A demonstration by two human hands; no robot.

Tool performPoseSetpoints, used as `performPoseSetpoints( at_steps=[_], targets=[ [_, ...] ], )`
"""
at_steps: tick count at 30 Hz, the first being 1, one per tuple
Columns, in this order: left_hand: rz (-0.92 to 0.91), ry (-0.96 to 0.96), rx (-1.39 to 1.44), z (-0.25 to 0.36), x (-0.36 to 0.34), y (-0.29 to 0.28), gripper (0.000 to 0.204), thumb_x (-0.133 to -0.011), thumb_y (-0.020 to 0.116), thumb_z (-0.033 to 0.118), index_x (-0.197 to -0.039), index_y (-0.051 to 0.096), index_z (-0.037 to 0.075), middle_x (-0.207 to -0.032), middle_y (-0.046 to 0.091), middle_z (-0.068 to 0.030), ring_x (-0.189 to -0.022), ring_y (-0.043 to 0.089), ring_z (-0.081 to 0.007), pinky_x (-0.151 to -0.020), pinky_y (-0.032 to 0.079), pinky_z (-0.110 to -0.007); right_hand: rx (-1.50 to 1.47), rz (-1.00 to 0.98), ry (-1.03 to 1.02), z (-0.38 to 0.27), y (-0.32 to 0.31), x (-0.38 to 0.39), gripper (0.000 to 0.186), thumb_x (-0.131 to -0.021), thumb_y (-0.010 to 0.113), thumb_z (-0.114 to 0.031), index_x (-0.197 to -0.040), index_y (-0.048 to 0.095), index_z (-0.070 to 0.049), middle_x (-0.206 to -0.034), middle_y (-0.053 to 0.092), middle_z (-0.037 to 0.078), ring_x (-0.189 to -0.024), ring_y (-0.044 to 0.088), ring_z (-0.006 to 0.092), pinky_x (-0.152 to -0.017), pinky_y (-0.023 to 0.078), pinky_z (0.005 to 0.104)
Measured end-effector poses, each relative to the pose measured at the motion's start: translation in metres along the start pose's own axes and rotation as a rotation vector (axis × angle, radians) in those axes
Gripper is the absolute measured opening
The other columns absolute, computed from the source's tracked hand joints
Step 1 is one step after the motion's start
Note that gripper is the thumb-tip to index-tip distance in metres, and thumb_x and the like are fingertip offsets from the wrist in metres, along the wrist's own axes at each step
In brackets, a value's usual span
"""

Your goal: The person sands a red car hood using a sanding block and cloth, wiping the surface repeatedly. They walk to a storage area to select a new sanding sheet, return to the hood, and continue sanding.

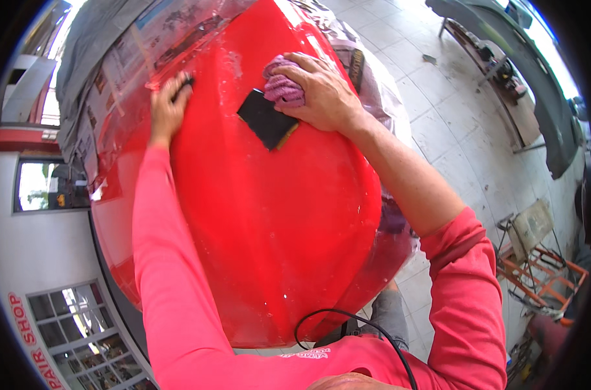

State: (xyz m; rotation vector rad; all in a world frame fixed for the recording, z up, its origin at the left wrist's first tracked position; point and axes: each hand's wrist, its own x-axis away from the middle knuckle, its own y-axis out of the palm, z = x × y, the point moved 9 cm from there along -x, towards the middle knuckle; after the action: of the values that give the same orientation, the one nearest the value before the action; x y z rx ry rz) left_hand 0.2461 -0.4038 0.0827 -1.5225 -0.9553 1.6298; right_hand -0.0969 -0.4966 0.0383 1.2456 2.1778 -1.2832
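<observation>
A glossy red car body panel (243,201) lies in front of me, wet in places with drops and whitish residue. My right hand (321,91) is closed round a crumpled pink-purple cloth (284,84), pressed to the panel's upper right part. Just below the cloth, a black sheet that looks like sandpaper (263,120) lies flat, its lower right edge brownish. Toward the panel's left edge, my left hand (168,109) rests with bent fingers round a small black object (186,83). Its fingers hide most of that object, so its kind is unclear.
Newspaper (123,78) and clear plastic sheeting (386,97) cover the surfaces around the panel. A black cable (354,315) loops before my chest. At right stand a bench (497,97), a grey body panel (555,84) and an orange metal frame (542,276) on the tiled floor.
</observation>
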Motion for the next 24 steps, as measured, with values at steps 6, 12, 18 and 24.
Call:
performPoseSetpoints(
  at_steps=[6,12,18,24],
  targets=[
    [0.051,0.056,-0.061,0.052,0.021,-0.002,0.038,-0.096,0.076,0.026,-0.131,0.074,0.011,-0.128,0.073,-0.0158,-0.12,0.068,-0.032,-0.1,0.047,-0.041,0.001,-0.004,-0.005,0.014,-0.009,-0.002,0.056,-0.082,0.082,-0.038,-0.134,0.067,-0.021,-0.145,0.06,0.011,-0.138,0.054,0.0308,-0.116,0.039,0.0506],
    [-0.187,0.072,0.094,0.129,0.195,-0.079,0.051,-0.09,0.08,0.033,-0.139,0.071,0.019,-0.149,0.062,-0.0133,-0.119,0.058,-0.0346,-0.107,0.042,-0.047,0.051,-0.022,0.049,0.022,-0.009,-0.001,0.061,-0.082,0.083,-0.037,-0.137,0.065,-0.02,-0.153,0.054,0.012,-0.141,0.051,0.0341,-0.119,0.037,0.0504],
    [-0.011,-0.004,-0.227,-0.07,0.058,-0.037,0.043,-0.099,0.071,0.039,-0.136,0.072,0.018,-0.137,0.07,-0.0061,-0.104,0.067,-0.0374,-0.093,0.051,-0.043,-0.016,-0.106,0.031,-0.013,0.011,-0.006,0.06,-0.087,0.083,-0.032,-0.141,0.063,-0.017,-0.157,0.052,0.013,-0.145,0.049,0.0346,-0.12,0.042,0.0447],
    [0.037,-0.001,-0.033,0.038,0.1,-0.037,0.045,-0.095,0.076,0.038,-0.135,0.073,0.017,-0.143,0.066,-0.0111,-0.106,0.06,-0.036,-0.096,0.049,-0.044,0.059,-0.069,0.06,0.026,-0.005,-0.001,0.061,-0.086,0.083,-0.036,-0.141,0.064,-0.019,-0.155,0.053,0.013,-0.142,0.052,0.0367,-0.118,0.044,0.0464]
  ],
)
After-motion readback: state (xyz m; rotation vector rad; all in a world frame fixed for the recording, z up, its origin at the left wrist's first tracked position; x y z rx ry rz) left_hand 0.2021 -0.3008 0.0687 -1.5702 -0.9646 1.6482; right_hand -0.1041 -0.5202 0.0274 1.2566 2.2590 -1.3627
